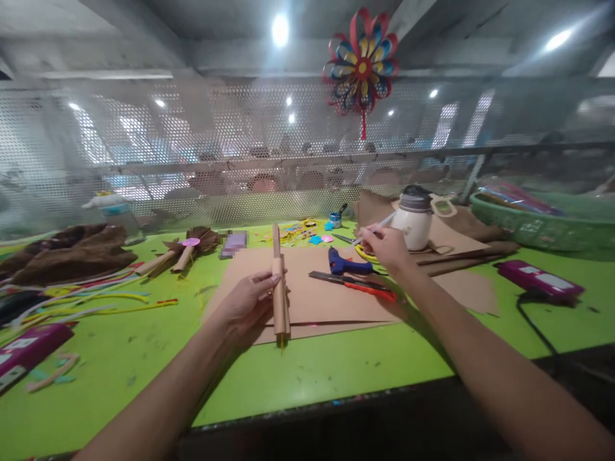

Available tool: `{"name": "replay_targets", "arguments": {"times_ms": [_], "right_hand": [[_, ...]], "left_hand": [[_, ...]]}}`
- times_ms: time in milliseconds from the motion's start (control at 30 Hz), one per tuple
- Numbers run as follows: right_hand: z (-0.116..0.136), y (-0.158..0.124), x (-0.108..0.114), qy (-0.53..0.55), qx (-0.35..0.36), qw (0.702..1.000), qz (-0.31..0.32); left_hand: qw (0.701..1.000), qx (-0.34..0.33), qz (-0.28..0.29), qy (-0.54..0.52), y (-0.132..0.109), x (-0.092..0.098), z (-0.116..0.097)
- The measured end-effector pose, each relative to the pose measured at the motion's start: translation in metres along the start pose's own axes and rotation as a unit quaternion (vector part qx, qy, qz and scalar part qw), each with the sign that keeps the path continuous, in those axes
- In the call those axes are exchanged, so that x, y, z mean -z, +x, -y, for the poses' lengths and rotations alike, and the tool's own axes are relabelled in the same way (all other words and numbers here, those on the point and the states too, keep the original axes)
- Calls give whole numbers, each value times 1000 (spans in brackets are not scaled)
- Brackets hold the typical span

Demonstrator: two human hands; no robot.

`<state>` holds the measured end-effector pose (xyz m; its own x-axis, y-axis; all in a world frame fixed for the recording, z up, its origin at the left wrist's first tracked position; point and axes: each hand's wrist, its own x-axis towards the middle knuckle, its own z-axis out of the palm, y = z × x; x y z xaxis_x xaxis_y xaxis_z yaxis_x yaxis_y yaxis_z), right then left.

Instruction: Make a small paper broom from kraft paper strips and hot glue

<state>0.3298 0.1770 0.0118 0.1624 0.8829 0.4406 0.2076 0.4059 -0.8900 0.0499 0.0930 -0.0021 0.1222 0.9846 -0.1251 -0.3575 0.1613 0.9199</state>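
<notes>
My left hand (252,298) is closed around a narrow roll of folded brown paper (278,298), held upright over brown paper sheets (307,307). A bit of yellow shows at the roll's lower end. Further right, the fingers of my right hand (384,246) pinch a thin pale stick (385,219) that slants up to the right; its exact kind is unclear. Below that hand lie a blue glue gun (348,264) and a utility knife (369,287) with a red handle. A yellow ring (364,253) is partly hidden behind the hand.
A white jar (412,224) with a dark lid stands behind my right hand. At right are a green basket (538,224) and a purple device (538,280) with a cable. Brown paper flowers (195,246), yellow strips (96,301) and brown cloth (67,253) lie left.
</notes>
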Motion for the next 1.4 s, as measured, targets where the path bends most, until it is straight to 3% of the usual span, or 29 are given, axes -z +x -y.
{"name": "replay_targets", "arguments": {"times_ms": [300, 500, 700, 933, 1167, 1300, 1400], "right_hand": [[-8, -3, -9, -38, -4, 997, 66], [-21, 8, -5, -122, 33, 986, 106], [-36, 5, 3, -258, 62, 946, 185], [-44, -3, 1, -324, 95, 908, 247], [-41, -6, -5, -301, 138, 925, 189], [-30, -6, -8, -248, 164, 947, 119], [-16, -12, -13, -191, 164, 962, 103]], "left_hand": [[1000, -2, 8, -4, -3, 1, -1], [998, 47, 25, -21, 0, -5, -2], [998, 38, 26, -35, 7, -14, -3], [998, -11, -15, -59, 11, -6, 6], [996, 11, 8, -86, 7, -7, 8], [996, 17, 5, -92, 4, -10, 9], [995, 19, -3, -94, 2, -11, 10]]}}
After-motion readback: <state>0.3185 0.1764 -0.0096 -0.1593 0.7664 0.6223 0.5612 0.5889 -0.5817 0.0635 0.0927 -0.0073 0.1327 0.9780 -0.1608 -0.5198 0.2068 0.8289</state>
